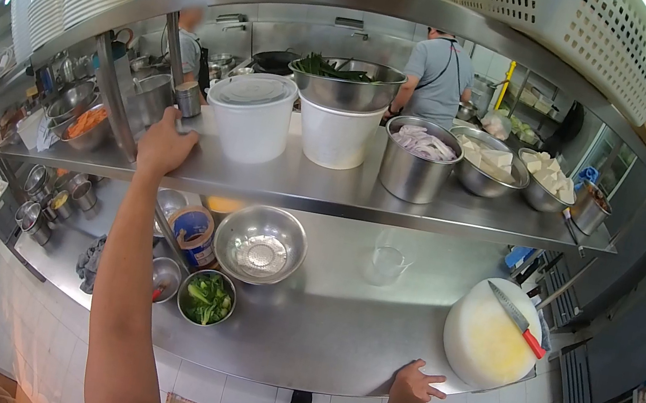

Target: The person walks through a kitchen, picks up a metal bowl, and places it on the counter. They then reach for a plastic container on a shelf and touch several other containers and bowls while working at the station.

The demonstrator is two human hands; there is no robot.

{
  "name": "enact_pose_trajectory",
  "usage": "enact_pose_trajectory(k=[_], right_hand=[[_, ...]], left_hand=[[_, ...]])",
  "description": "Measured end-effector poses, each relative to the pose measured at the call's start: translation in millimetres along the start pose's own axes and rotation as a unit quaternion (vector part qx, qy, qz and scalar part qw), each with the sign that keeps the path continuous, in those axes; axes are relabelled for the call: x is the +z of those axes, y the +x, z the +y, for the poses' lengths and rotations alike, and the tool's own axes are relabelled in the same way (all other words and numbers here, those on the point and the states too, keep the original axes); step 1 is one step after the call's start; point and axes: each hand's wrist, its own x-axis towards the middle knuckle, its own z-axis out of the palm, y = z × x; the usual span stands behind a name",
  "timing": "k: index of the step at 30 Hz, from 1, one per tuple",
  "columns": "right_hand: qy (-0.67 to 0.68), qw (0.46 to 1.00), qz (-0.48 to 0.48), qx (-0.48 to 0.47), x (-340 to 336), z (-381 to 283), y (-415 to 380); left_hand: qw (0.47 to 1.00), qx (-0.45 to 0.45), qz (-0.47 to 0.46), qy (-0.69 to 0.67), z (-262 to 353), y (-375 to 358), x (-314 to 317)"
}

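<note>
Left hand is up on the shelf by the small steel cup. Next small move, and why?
Probably close the left hand around the small steel cup and lift it off the shelf. The fingers already rest at the cup's base, the cup stands upright just past them, and the right hand only braces on the counter edge, so it is not free to help.

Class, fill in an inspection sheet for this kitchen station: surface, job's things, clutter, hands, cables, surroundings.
Surface: steel counter with a steel shelf above it.
Job's things: small steel cup on the shelf, by the left hand.
Clutter: empty bowl, greens bowl, white tub, round cutting board with a knife on it.
Hands: left hand on the shelf edge, empty; right hand flat on the counter edge.
Cables: nothing seen.
Surroundings: a person in grey at work behind the shelf.
</note>
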Motion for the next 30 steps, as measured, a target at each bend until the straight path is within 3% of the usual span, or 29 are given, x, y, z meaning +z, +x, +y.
enact_pose_trajectory(k=[2,4,23,25,30], right_hand=[[-0.002,1.000,0.000,0.000,1.1,0.0,0.6],[-0.004,1.000,-0.001,0.000,0.8,-0.5,0.9],[-0.002,1.000,0.001,0.003,-3.8,-2.4,-2.9],[-0.003,1.000,0.000,0.004,-4.8,-2.6,-3.8],[-0.004,1.000,-0.003,0.004,-7.0,-3.2,-5.5]], left_hand=[[1.000,0.008,0.002,-0.006,-1.3,0.9,-1.0],[0.998,-0.001,-0.059,-0.004,-0.8,3.6,-4.5],[0.999,0.008,-0.035,-0.019,3.9,-1.1,-8.4],[0.995,0.000,-0.104,-0.011,1.8,2.8,-10.9],[0.996,-0.018,-0.072,-0.054,-3.6,6.3,-3.2]])
